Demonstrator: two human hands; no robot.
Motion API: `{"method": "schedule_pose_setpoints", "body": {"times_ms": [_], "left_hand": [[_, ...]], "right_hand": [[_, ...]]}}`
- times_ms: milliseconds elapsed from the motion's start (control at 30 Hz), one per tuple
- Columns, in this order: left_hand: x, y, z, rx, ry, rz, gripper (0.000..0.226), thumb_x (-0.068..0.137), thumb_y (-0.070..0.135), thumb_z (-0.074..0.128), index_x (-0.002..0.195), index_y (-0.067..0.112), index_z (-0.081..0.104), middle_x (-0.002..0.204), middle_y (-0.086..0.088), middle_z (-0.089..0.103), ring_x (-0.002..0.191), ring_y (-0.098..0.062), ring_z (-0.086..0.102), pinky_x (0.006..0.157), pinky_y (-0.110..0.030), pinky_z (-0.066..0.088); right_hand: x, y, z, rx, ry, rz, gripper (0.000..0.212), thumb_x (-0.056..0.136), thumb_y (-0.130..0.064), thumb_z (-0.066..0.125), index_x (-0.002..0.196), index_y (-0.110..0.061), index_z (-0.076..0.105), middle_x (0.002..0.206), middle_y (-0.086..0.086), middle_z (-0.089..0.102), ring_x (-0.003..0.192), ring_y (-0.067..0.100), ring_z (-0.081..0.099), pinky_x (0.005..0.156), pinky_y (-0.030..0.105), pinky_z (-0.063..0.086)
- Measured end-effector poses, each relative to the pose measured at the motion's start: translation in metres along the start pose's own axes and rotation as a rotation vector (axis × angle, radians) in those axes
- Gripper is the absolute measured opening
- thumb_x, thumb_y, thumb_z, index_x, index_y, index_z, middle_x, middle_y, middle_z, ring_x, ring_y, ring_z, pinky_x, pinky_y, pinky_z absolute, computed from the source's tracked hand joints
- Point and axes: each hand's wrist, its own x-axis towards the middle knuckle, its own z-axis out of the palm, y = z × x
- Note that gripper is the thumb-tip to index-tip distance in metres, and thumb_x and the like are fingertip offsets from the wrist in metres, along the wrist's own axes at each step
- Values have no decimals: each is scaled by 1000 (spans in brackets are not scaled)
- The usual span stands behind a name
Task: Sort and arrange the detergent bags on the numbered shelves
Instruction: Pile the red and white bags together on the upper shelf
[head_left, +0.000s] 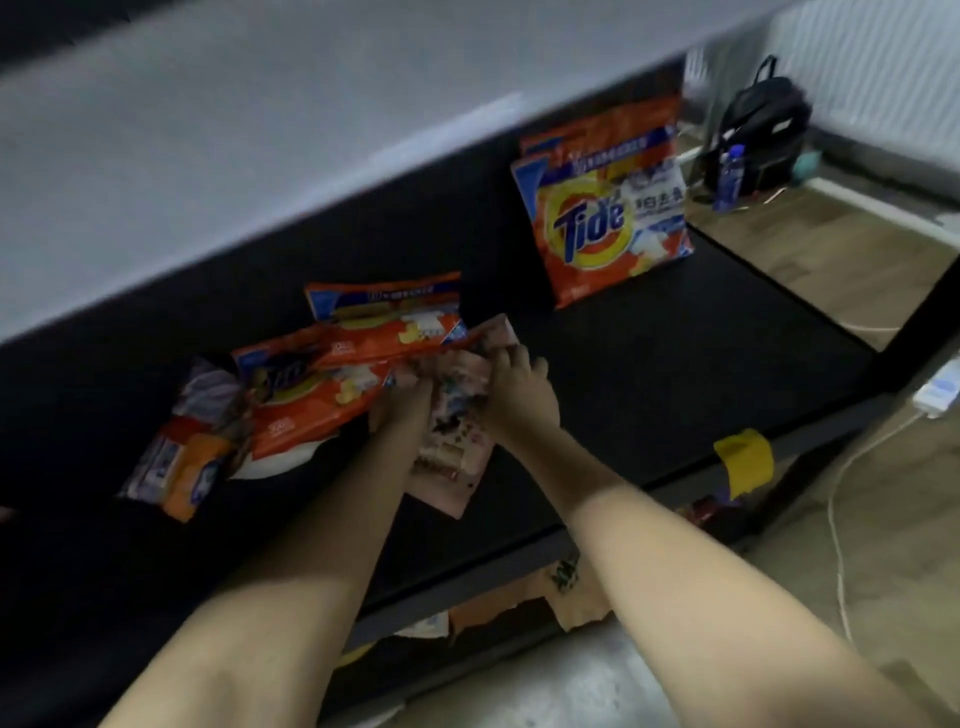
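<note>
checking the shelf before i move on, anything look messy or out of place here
Yes. The orange Tide bags at the left lie toppled and overlapping, unlike the upright Tide bags at the right. Both hands, left hand and right hand, grip a pink bag.

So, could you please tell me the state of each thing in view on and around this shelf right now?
Pink bag: lying flat on the shelf, gripped by both hands.
Left hand: gripping the pink bag's top.
Right hand: gripping the pink bag's top.
Upright Tide bags: standing at the back.
Toppled orange bags: lying in a heap.
Backpack: upright on the floor.
Yellow tag: hanging from the shelf edge.
</note>
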Motion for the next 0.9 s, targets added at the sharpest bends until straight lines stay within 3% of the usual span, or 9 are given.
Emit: {"method": "schedule_pose_setpoints", "body": {"times_ms": [67,133,267,400,500,600,700,800,900], "left_hand": [[14,5,4,-269,-69,-88,54,99,40,43,143,10,34,142,-14,41,126,-32,44,100,-34,38],[22,1,3,-419,-94,-197,52,100,37,43,142,8,36,140,-17,43,125,-33,45,95,-35,40],[9,-12,4,-271,6,-122,57,91,28,61,140,10,39,136,-13,49,118,-30,50,96,-37,45],[-31,-19,-5,-263,1,63,42,95,18,55,136,17,48,130,-6,54,113,-23,54,86,-31,45],[-68,-13,-18,-309,-58,119,40,96,16,53,135,19,47,129,-3,54,113,-19,54,89,-34,46],[-113,-1,-36,-215,-154,199,41,95,18,53,136,19,46,126,3,55,111,-13,54,93,-33,45],[-157,12,-58,-29,-214,189,40,94,25,55,133,18,50,129,-2,56,116,-19,55,98,-37,45],[-208,23,-88,35,-312,218,30,91,22,60,121,18,59,117,-1,64,99,-13,62,80,-22,50],[-260,34,-127,173,-376,361,4,89,24,63,88,27,65,87,7,70,78,-5,65,62,-18,51]], "right_hand": [[11,-5,3,52,-67,37,67,87,-30,62,141,-10,28,146,12,27,126,33,38,96,37,40],[14,-10,8,145,-160,69,70,88,-26,63,143,-7,23,146,15,25,123,32,44,93,37,43],[-2,-9,6,279,-210,93,63,92,-29,53,145,-15,23,138,15,31,114,31,49,86,35,44],[-41,17,-17,364,-202,121,42,92,-26,50,132,-15,43,138,13,27,106,32,53,80,33,45],[-80,44,-37,419,-209,241,39,93,-24,52,129,-16,42,132,9,41,109,30,54,82,34,47],[-131,66,-57,678,-110,363,36,91,-16,55,125,-11,46,121,11,58,109,28,57,86,33,48],[-187,77,-80,813,8,485,22,90,-17,59,106,-4,53,103,14,61,91,26,58,77,35,47],[-244,73,-102,883,89,540,16,89,-14,62,96,-4,51,93,10,57,83,18,53,67,23,40],[-298,60,-131,997,120,548,9,89,-11,62,88,-14,53,99,13,64,86,19,60,69,26,46]]}}
